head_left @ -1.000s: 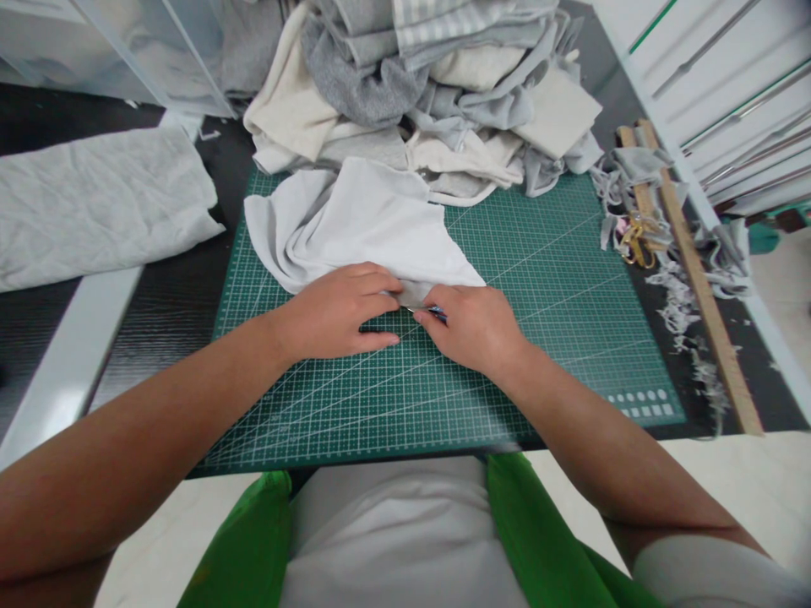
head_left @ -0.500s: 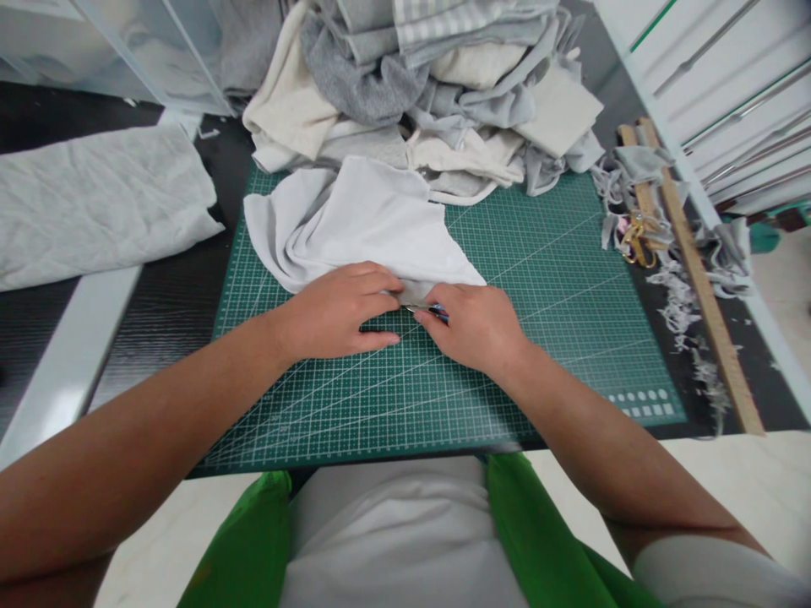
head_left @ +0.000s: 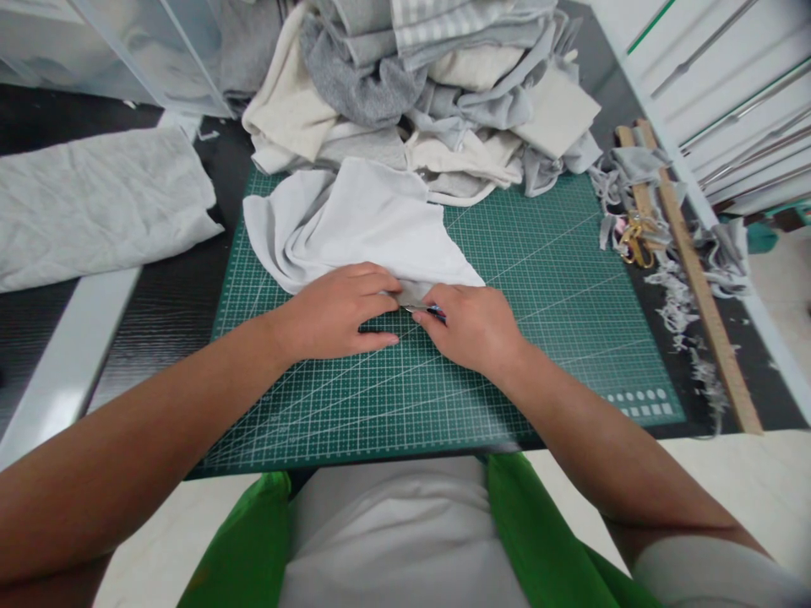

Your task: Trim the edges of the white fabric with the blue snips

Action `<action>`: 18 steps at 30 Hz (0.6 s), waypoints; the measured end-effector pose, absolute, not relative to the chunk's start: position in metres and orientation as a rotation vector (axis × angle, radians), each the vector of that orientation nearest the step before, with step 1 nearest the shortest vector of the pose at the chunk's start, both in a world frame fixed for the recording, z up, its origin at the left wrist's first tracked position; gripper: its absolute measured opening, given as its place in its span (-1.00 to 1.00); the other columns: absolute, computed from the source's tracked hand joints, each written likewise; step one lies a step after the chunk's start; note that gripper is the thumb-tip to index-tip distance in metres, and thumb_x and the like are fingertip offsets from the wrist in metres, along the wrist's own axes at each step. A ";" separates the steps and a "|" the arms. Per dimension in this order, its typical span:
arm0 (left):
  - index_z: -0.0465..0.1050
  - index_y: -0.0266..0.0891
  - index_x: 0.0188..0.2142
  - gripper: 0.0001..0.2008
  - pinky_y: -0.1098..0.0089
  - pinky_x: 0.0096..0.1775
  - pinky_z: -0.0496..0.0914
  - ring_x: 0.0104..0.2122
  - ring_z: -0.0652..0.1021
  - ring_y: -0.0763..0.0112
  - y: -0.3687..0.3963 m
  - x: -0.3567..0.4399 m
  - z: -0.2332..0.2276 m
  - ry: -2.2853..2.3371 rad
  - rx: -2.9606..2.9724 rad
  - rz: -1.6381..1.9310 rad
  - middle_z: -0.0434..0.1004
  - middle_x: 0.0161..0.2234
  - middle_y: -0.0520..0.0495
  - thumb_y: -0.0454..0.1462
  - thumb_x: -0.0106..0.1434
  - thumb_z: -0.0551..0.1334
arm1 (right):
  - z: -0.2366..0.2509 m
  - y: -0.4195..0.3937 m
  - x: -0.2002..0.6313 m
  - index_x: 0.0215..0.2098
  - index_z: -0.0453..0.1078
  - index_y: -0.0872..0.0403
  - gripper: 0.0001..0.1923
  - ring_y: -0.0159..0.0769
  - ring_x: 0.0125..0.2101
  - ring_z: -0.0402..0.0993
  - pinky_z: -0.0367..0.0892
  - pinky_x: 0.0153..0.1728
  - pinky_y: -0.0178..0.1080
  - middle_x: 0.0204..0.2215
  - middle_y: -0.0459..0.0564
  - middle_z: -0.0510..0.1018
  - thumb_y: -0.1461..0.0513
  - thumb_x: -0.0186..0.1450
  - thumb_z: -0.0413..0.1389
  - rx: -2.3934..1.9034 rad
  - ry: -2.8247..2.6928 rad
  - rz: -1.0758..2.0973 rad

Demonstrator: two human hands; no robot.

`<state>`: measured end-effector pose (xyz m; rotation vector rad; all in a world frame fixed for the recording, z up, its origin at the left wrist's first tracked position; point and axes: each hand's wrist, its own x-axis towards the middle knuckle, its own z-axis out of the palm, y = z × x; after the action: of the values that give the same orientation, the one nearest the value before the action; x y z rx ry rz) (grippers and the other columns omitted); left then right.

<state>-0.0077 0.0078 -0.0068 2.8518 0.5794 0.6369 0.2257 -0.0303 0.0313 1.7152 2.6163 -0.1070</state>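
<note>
Gripping small metal tool in right hand, resting loosely spread left hand on white cloth

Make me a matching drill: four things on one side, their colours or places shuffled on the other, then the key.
1. Small metal tool
2. Cutting mat
3. Long wooden strip
4. White cloth

A. Light brown, to the right of the mat
B. Rumpled, with the fingers of the left hand at its near edge
C. Held in the right hand
D. Green with a pale grid

Pairs: 1-C; 2-D; 3-A; 4-B
</note>
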 end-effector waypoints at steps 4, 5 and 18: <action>0.57 -0.32 -0.08 -0.63 0.02 0.16 0.47 0.08 0.55 0.07 0.008 -0.008 -0.007 0.590 2.838 0.626 0.58 0.04 -0.32 -0.04 0.41 0.26 | 0.030 -0.030 0.226 -0.13 0.55 0.04 -0.69 -0.12 -0.31 0.62 0.19 -0.36 -0.16 -0.30 0.02 0.72 0.04 0.45 0.06 1.719 2.598 -0.115; 0.57 -0.33 -0.07 -0.63 0.01 0.16 0.47 0.08 0.55 0.06 0.007 -0.008 -0.007 0.590 2.837 0.623 0.58 0.05 -0.33 -0.04 0.40 0.26 | 0.029 -0.030 0.226 -0.13 0.55 0.04 -0.69 -0.12 -0.31 0.62 0.19 -0.36 -0.16 -0.29 0.02 0.73 0.04 0.45 0.05 1.720 2.596 -0.116; 0.57 -0.34 -0.09 -0.64 0.01 0.13 0.49 0.06 0.56 0.04 0.008 -0.007 -0.004 0.582 2.857 0.629 0.59 0.03 -0.33 -0.06 0.39 0.28 | 0.029 -0.029 0.228 -0.18 0.57 0.00 -0.69 -0.15 -0.33 0.61 0.17 -0.38 -0.18 -0.33 -0.01 0.72 0.03 0.44 0.06 1.721 2.595 -0.134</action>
<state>-0.0067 0.0075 -0.0040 2.8572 0.5818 0.6286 0.2278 -0.0293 0.0288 1.7213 2.5949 -0.1338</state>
